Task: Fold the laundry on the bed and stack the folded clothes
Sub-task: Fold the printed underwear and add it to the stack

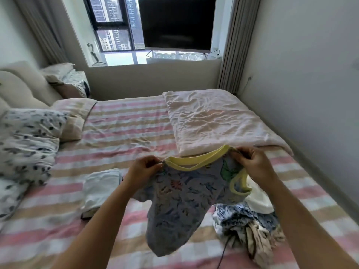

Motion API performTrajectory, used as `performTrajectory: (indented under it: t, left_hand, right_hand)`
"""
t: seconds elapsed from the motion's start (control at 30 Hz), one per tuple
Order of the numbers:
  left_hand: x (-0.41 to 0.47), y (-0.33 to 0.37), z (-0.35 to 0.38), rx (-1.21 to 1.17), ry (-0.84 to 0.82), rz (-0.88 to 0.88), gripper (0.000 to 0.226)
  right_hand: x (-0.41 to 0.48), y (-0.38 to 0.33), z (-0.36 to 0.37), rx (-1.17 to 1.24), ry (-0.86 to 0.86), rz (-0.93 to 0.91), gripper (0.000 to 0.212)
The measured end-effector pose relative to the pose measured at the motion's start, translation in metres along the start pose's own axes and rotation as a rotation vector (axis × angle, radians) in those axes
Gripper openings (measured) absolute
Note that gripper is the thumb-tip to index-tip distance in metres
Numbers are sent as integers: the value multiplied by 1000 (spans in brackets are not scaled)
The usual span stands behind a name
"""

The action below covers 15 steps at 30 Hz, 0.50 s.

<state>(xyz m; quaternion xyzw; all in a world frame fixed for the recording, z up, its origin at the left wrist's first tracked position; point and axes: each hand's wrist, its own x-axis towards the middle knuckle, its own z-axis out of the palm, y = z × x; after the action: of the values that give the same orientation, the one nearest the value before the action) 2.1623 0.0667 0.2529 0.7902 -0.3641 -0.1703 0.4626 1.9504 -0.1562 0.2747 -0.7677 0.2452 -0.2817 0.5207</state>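
Only the head view to go on here. The small grey-blue dinosaur-print T-shirt with the yellow collar and cuffs [174,200] is up in the air over the near middle of the bed with the pink-and-beige striped sheet [120,129]. It's not lying on anything. The left hand [143,169] pinches one shoulder seam and the right hand [250,162] pinches the other, right by the collar, so both are clamped on the shirt. It hangs twisted, with one yellow-cuffed sleeve flopped across the front. My guess is that if it goes down like that, the twist gets folded in and the result comes out lumpy. The loose heap of blue-and-white unfolded clothes [248,226] sits just beside the dangling hem toward the bed's right edge, so the hem could drag into it. The folded white garment [101,187] sits left of the shirt, and a sloppy fold would tip off it.
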Motion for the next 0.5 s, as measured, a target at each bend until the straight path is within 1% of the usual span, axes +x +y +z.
performTrajectory:
  t: [0.13,0.2,0.37,0.5]
  left_hand:
    - [-44,-56,-36,141,-48,-72,6]
    - [-61,-81,-48,212,-84,-120,2]
    - [-86,-115,-66,325,-225,-230,15]
    - [-94,-114,-73,287,-245,-249,23]
  right_hand:
    - [-27,-4,88,-56,-162,57,12]
    - [-39,-6,126,-41,-231,108,13]
    - [-60,-11,195,-54,-304,149,12]
    - [-68,-21,223,-92,-376,125,12]
